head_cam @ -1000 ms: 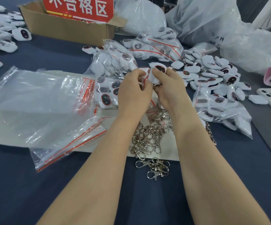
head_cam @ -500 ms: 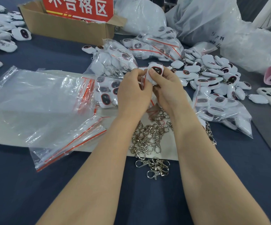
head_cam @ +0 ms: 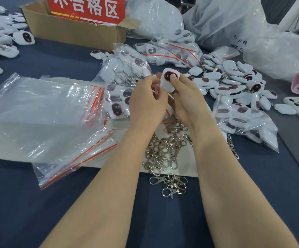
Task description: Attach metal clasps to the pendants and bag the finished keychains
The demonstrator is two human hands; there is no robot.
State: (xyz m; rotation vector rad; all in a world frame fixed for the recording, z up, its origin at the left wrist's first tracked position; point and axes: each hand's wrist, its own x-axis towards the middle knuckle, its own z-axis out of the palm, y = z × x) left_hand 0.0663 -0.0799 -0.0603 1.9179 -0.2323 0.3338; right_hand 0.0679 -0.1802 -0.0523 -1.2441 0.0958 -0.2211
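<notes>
My right hand (head_cam: pixel 184 97) holds a white pendant (head_cam: pixel 168 81) with a dark oval face, thumb pressed on the face. My left hand (head_cam: pixel 147 102) has its fingers curled at the pendant's left edge, pinching something small there; what it pinches is hidden. A pile of silver metal clasps (head_cam: pixel 164 151) lies on the pale sheet (head_cam: pixel 20 138) just below my wrists. Loose white pendants (head_cam: pixel 234 83) are heaped to the right. A stack of clear zip bags (head_cam: pixel 43 111) with red seals lies to the left.
Filled bags of pendants sit ahead (head_cam: pixel 170 51), at left of my hands (head_cam: pixel 118 102) and at right (head_cam: pixel 243 120). A cardboard box (head_cam: pixel 73 31) with a red sign stands at the back. More pendants (head_cam: pixel 0 38) lie far left. Large plastic sacks (head_cam: pixel 225 24) fill the back right.
The pendant has turned in my right hand so its dark face now points up toward me. Both hands stay close together over the clasps.
</notes>
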